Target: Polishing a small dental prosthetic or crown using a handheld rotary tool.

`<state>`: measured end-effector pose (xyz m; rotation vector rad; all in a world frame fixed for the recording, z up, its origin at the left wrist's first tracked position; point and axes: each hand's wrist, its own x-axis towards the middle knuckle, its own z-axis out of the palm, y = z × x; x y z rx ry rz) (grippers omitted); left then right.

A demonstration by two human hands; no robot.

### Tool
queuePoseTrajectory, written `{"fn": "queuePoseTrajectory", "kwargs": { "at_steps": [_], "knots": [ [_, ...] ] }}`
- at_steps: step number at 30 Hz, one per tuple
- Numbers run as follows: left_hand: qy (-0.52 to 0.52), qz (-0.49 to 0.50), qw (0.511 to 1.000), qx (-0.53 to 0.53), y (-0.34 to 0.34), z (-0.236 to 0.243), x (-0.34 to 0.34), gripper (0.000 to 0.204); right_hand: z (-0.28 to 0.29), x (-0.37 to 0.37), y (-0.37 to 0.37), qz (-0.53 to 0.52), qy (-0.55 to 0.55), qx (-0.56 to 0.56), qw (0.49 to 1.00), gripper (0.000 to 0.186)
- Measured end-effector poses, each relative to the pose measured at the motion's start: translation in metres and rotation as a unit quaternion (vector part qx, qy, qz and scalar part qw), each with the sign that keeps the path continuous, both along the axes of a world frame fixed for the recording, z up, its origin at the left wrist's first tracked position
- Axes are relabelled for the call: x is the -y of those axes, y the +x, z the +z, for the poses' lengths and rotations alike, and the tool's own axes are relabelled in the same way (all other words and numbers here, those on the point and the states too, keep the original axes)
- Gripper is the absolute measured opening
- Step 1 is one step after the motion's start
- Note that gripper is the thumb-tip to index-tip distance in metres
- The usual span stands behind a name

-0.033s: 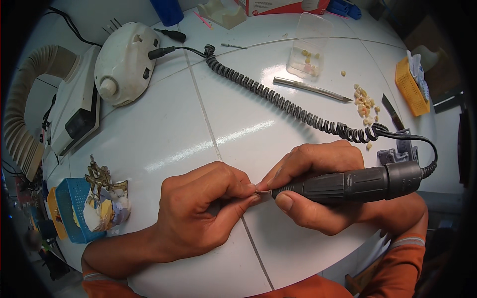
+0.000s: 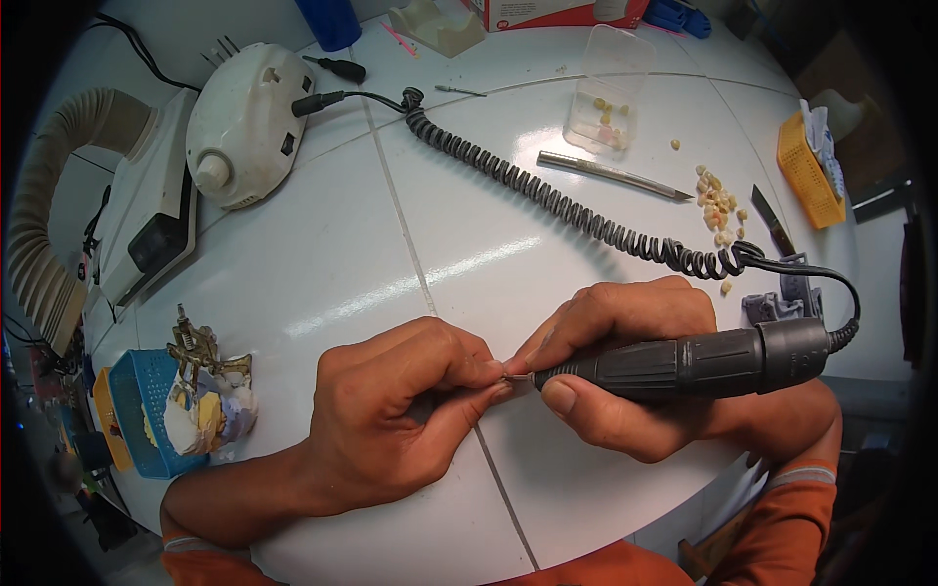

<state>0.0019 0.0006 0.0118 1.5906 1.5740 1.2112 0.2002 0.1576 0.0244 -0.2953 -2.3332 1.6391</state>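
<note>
Grasps rotary handpiece (image 2: 679,366) in right hand (image 2: 625,311), bur (image 2: 522,377) toward left hand (image 2: 376,415). Pinches just left of that grip, cannot tell on what.

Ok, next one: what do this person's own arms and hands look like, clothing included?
The left hand and right hand are bare, with no gloves, rings or watch visible. The forearms are uncovered too. The left sleeve and right sleeve are orange, each with a light grey band near its edge.

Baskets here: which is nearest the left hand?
The blue basket; the orange basket left of it and the yellow basket far right lie farther from the left hand.
</note>
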Motion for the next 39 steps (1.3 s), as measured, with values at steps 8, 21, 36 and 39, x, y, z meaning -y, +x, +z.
{"fn": "queuePoseTrajectory", "kwargs": {
  "at_steps": [8,21,36,39],
  "knots": [
    [0.001,-0.004,1.0,0.004,0.0,-0.001,0.0,0.017,0.0,-0.001,0.0,0.009,-0.008,0.005,1.0,0.017],
    [0.008,-0.012,1.0,-0.009,-0.001,0.0,0.0,0.016,-0.014,0.002,-0.002,-0.034,-0.017,-0.054,0.998,0.014],
    [-0.005,-0.007,1.0,0.006,0.0,-0.001,0.0,0.018,-0.011,0.006,-0.002,-0.054,-0.021,-0.08,0.995,0.013],
    [-0.006,0.004,1.0,0.019,-0.001,0.0,0.001,0.017,-0.003,0.002,-0.002,-0.004,0.0,-0.033,0.999,0.017]
  ]
}}
